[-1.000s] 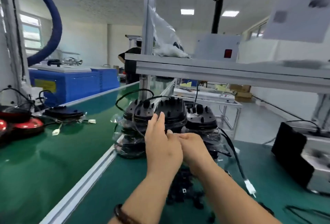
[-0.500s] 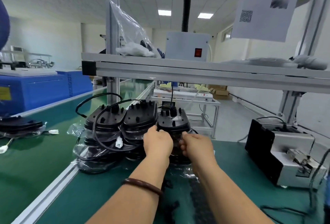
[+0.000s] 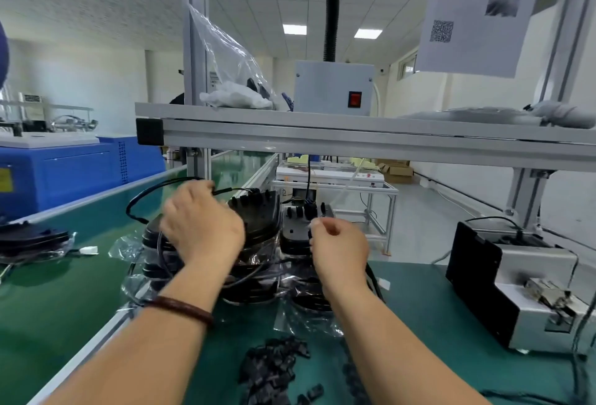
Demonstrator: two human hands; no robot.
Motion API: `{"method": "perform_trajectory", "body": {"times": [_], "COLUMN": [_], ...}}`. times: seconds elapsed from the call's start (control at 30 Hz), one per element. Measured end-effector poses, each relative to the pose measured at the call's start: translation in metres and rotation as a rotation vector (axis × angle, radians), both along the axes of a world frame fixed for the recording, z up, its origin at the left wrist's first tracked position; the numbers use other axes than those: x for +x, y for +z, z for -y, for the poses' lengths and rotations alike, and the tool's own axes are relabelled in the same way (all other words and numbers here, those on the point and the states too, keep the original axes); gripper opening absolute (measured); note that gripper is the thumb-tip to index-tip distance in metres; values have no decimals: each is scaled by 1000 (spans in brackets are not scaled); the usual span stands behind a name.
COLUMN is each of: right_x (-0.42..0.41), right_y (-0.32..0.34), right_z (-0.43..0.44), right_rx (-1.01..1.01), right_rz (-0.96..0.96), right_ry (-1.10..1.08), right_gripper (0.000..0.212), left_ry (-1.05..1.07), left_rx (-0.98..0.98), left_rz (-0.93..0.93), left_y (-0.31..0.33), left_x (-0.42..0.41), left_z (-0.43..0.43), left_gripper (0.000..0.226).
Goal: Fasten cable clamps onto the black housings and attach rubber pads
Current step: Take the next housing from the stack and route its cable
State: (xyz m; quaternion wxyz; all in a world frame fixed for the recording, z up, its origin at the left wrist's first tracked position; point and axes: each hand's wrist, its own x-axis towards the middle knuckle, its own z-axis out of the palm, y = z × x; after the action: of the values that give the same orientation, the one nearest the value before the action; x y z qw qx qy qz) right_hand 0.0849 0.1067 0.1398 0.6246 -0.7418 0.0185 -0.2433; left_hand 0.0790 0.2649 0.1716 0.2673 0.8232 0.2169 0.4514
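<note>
Black housings [image 3: 258,214] stand in stacks inside clear plastic wrap [image 3: 303,317] on the green bench; the middle top one is tilted up. My left hand [image 3: 203,227] is over the left stack, fingers curled round a black cable [image 3: 145,193] that loops off to the left. My right hand [image 3: 338,246] is in front of the right stack [image 3: 298,230], with thumb and fingers pinching a pale bit of the wrap. A heap of small black parts [image 3: 274,369] lies near me, between my forearms.
A grey and black machine [image 3: 516,285] sits at the right. An aluminium shelf beam [image 3: 354,140] crosses overhead, above the stacks. Left of the rail [image 3: 96,337] the green conveyor [image 3: 58,291] carries another wrapped stack [image 3: 29,240] and a white connector [image 3: 88,249].
My left hand went left and up from the right stack to the cable over the left stack. The middle housing now tilts more upright. My right hand rose a little.
</note>
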Motion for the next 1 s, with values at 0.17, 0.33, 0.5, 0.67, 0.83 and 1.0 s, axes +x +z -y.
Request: {"method": "perform_trajectory", "body": {"times": [0.17,0.33,0.5,0.67,0.83,1.0], "right_x": [-16,-21,-6,21,31,36], "right_y": [-8,-19,9,36,43,41], "right_z": [-29,-46,-51,-65,-81,-85], "right_rx": [-1,-103,-194,-226,-473,-473], "right_rz": [-209,-241,-65,-293,-441,-410], "right_ry": [248,292,188,271,295,141], "right_gripper": [38,38,27,27,33,58], "left_ry": [31,-20,-79,-196,-504,-539], "left_rx": [-31,98,285,108,-672,-768], "left_rz": [-581,-792,-518,-452,-339,-365], "left_y": [22,29,27,34,26,14], "left_x": [16,28,15,18,27,29], "left_z": [-44,-56,-55,-62,-55,-50], "left_gripper": [66,42,13,21,13,26]}}
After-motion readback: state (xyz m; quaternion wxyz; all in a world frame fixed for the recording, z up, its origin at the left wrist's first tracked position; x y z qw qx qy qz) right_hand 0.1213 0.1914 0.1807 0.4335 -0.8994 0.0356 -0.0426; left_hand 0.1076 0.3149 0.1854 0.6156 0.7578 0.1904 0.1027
